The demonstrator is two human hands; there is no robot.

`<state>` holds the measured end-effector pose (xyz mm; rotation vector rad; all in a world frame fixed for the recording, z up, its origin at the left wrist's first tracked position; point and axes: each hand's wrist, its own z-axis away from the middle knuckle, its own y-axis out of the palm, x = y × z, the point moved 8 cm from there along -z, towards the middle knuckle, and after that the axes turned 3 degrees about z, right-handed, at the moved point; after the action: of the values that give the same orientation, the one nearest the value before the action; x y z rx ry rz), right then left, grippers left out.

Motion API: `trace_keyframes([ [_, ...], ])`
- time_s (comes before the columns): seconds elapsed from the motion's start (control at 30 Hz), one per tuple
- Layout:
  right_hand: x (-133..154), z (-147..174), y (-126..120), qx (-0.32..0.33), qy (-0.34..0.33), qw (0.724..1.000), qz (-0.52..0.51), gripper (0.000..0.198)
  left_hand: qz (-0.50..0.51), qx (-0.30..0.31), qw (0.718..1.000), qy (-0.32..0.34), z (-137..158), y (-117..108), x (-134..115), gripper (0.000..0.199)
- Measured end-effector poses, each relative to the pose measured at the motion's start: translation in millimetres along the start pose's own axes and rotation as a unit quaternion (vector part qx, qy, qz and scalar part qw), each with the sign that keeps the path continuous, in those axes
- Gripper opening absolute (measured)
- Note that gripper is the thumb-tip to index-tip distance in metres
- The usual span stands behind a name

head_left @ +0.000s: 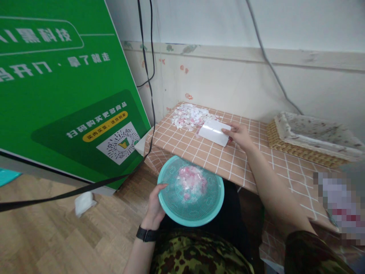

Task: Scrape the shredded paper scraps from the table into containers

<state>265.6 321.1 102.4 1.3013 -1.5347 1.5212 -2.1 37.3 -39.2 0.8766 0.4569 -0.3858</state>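
Note:
My left hand grips the near-left rim of a turquoise plastic colander, held just below the table edge. Pink and clear scraps, apparently bits of plastic or paper, lie in its bottom. Between the thumb and fingers of my right hand is a white card, slightly bent, its lower part close to the tabletop. Left of the card lies a heap of white and pink paper scraps. Whether the card touches the cloth all along its edge I cannot tell.
A brown checked cloth covers the table against the wall. To the right stands a lined wicker basket, with a blurred-out item nearer me. A green cabinet is at the left; a black strap crosses there. White litter lies on the floor.

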Motion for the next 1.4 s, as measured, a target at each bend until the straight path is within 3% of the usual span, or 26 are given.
trace_keyframes([
  [0.3,0.6,2.2,8.1,0.037,0.017,0.999,-0.006,0.054,-0.003,0.004,1.0,-0.005,0.9,1.6,0.7,0.014],
  [0.5,2.1,4.8,12.7,0.014,0.027,0.999,-0.021,0.057,-0.005,-0.001,1.0,-0.004,2.6,1.2,-0.3,0.013],
  [0.63,1.7,5.7,18.7,0.058,0.039,0.997,-0.033,0.056,-0.001,-0.006,1.0,-0.007,2.5,2.6,-0.4,0.012],
  [0.8,-0.6,4.4,6.7,0.06,0.046,0.997,-0.034,0.05,0.007,-0.007,1.0,-0.004,3.0,3.6,-1.4,0.009],
  [0.93,0.0,9.3,17.3,0.138,0.06,0.987,-0.058,0.041,0.01,-0.007,1.0,-0.006,2.7,2.6,-0.8,0.01],
  [1.1,0.4,10.3,19.5,0.151,0.066,0.984,-0.062,0.04,0.009,-0.003,1.0,-0.006,1.1,1.8,-0.2,0.01],
  [1.23,-2.0,12.8,25.9,0.202,0.072,0.974,-0.068,0.04,0.01,-0.004,1.0,-0.005,2.4,2.7,-0.8,0.009],
  [1.4,-1.3,12.7,25.2,0.183,0.064,0.979,-0.068,0.037,0.012,-0.004,1.0,-0.012,3.4,3.1,-0.1,0.01],
])
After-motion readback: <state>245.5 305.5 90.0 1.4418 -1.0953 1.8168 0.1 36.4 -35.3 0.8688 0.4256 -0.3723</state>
